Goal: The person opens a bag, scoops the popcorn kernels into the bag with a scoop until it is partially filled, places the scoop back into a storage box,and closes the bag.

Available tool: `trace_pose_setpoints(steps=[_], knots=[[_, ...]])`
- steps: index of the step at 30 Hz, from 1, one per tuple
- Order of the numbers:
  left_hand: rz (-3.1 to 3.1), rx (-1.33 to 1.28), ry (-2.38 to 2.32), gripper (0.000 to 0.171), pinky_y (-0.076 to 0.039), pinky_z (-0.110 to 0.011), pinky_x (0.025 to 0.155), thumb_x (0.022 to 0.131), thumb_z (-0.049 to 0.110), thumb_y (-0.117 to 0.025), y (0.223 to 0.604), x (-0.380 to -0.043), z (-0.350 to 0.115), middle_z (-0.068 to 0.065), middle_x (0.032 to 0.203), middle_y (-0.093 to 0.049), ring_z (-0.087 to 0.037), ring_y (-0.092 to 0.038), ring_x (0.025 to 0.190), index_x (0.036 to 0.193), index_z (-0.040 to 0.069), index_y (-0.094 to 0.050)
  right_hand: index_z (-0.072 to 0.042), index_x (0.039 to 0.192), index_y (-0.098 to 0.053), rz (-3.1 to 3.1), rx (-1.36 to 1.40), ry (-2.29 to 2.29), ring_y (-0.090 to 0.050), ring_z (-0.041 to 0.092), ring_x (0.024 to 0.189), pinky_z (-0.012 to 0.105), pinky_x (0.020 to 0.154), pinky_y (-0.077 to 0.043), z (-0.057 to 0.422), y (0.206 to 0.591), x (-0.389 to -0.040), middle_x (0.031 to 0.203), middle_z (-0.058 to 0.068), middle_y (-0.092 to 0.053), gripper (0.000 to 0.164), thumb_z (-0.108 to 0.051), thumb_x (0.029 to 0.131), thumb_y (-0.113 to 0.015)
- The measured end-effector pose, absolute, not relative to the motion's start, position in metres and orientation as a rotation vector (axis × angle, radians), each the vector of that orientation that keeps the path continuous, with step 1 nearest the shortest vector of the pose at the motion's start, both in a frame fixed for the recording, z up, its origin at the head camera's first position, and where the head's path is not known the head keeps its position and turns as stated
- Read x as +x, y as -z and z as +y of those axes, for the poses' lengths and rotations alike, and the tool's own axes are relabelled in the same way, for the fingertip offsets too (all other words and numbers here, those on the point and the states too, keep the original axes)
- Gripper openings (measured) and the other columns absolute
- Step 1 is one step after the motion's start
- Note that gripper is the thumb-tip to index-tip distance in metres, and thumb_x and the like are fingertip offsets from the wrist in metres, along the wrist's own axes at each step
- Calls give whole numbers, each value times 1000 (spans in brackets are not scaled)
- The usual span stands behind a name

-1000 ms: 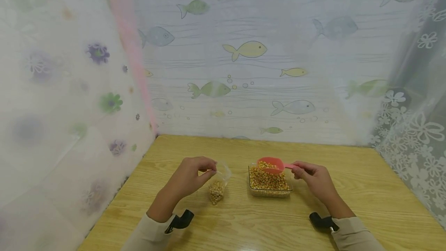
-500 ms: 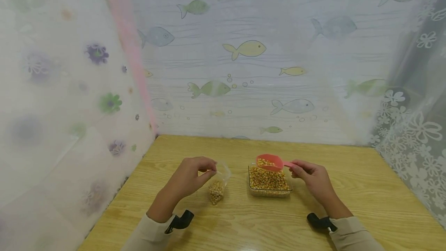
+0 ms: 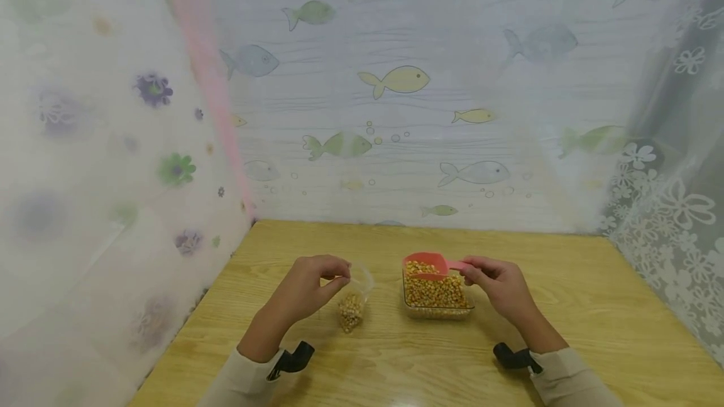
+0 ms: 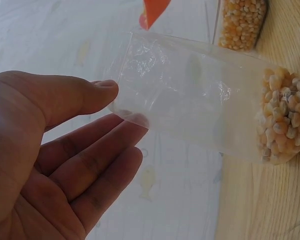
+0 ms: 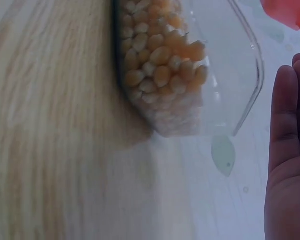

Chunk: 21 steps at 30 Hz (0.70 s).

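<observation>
My left hand [image 3: 319, 284] pinches the open top edge of a clear plastic bag [image 4: 185, 90] between thumb and fingers. Corn kernels [image 4: 287, 115] fill the bag's bottom, which sits at the table. In my right hand [image 3: 500, 284] is the handle of a pink scoop [image 3: 441, 271], pinched by thumb and fingers. The scoop carries corn kernels and hangs level over the back left of a clear rectangular container [image 3: 438, 314]. More kernels [image 5: 160, 65] lie inside that container. Only a corner of the scoop shows in each wrist view.
The wooden table [image 3: 396, 366] reaches back to a fish-printed curtain [image 3: 396, 137]. A flower-printed sheet [image 3: 113, 206] borders it on the left, another on the right. Black wrist mounts [image 3: 294, 357] stick out from both sleeves.
The scoop of corn has risen slightly, then moved left over the container with my right hand. My left hand keeps its place on the bag.
</observation>
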<state>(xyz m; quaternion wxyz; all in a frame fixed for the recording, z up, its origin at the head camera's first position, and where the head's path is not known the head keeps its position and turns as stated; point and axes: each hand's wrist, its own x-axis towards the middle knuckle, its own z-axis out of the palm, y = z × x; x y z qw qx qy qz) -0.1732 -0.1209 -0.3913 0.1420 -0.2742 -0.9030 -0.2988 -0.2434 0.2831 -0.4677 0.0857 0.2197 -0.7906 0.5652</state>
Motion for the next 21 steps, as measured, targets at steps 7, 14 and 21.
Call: trace_pose_setpoints(steps=[7, 14, 21], knots=[[-2616, -782, 886, 3, -63, -34, 87, 98, 14, -73, 392, -172, -122, -6, 123, -75, -19, -73, 111, 98, 14, -77, -5, 120, -75, -2364, 736, -1674, -73, 23, 82, 33, 73, -63, 276, 459, -246, 99, 21, -77, 23, -17, 104, -64], [-2612, -791, 869, 3, -63, -34, 86, 98, 15, -74, 391, -173, -121, -5, 123, -75, -18, -73, 109, 98, 16, -77, -6, 119, -76, -2359, 788, -1681, -72, 27, 80, 32, 64, -60, 264, 452, -249, 91, -1, -78, 21, -15, 103, -65], [-2607, -791, 867, 5, -63, -34, 85, 98, 16, -74, 390, -172, -121, -1, 122, -76, -17, -73, 108, 97, 21, -76, -7, 116, -77, -2357, 851, -1725, -71, 31, 81, 38, 70, -63, 246, 443, -250, 91, 2, -77, 19, -15, 102, -66]])
